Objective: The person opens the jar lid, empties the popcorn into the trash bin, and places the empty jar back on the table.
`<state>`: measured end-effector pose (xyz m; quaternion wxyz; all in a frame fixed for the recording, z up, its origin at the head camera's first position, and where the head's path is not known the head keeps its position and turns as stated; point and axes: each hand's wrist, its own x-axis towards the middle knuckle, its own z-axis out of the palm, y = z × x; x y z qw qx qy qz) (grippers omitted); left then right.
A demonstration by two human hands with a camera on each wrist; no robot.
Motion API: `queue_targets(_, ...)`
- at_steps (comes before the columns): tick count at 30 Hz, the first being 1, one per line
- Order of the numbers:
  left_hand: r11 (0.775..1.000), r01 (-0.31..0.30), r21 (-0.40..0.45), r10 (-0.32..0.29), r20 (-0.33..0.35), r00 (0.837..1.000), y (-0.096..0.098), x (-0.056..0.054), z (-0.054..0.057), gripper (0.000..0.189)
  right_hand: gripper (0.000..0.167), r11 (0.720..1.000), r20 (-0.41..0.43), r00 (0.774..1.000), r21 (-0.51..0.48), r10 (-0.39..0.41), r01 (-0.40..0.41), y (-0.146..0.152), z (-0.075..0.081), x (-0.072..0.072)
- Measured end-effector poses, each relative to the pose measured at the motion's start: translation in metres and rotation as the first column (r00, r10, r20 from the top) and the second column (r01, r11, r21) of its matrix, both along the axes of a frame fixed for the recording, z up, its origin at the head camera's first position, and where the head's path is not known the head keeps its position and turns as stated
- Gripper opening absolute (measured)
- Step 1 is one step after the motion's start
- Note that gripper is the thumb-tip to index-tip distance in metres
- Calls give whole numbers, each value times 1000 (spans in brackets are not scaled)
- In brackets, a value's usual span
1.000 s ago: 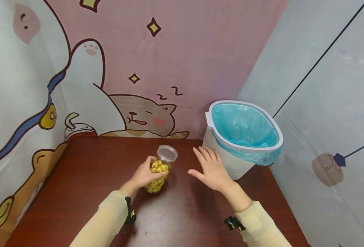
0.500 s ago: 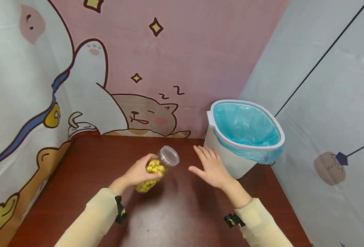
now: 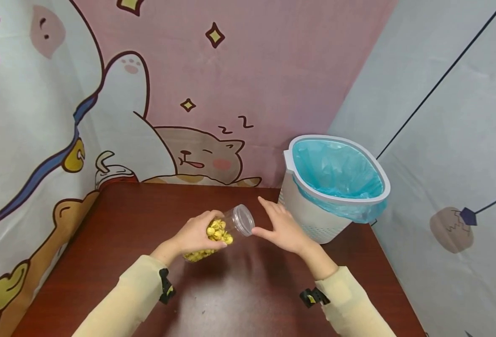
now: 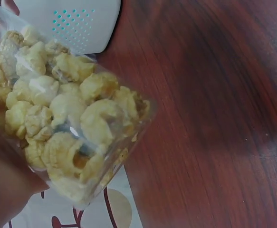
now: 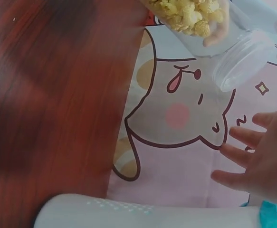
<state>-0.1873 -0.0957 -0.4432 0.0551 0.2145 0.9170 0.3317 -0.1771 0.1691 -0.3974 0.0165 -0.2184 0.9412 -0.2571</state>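
Observation:
A clear plastic jar (image 3: pixel 230 220) of yellow popcorn (image 4: pixel 67 109) is tilted, its capped end toward the right. My left hand (image 3: pixel 196 233) grips the jar's body, thumb in front and fingers behind. The clear screw lid (image 3: pixel 244 220) is on the jar. Beside the lid, my right hand (image 3: pixel 285 227) has its fingers spread and straight, thumb tip near the lid's edge. In the right wrist view a gap shows between those fingers (image 5: pixel 238 137) and the lid (image 5: pixel 243 59). Popcorn fills the jar's lower end in the left wrist view.
A white trash bin (image 3: pixel 315 215) with a blue liner bag (image 3: pixel 336 168) stands behind my right hand at the table's back right. The dark red wooden table (image 3: pixel 147 210) meets a cartoon-printed cloth (image 3: pixel 265 70) at its back and sides.
My left hand has lifted and tipped the jar from nearly upright to a steep slant, lid swinging right. My right hand has come slightly closer to the lid, its fingers still spread.

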Motion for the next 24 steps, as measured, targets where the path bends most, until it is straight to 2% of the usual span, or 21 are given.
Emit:
queue_targets(4, 1000, 9, -5, -9, -5, 1000, 2, 1, 1, 74, 83, 997, 104, 994, -74, 11, -3, -3, 0, 0)
queue_targets(7, 1000, 13, -9, -13, 3, 1000, 3, 1, 2, 74, 85, 995, 141, 990, -96, 28, -14, -6, 0, 0)
queue_targets(12, 1000, 17, -19, -17, 17, 1000, 5, 2, 4, 77, 87, 994, 155, 987, -100, 49, -34, -12, 2, 2)
queue_targets(18, 999, 34, 12, -34, 50, 998, 8, 4, 7, 76, 81, 994, 152, 988, -106, 35, -19, -17, 5, 4)
queue_targets(24, 999, 38, 2, -38, 19, 999, 9, 6, 8, 69, 74, 989, 153, 987, -150, 39, -16, -17, 3, 2)
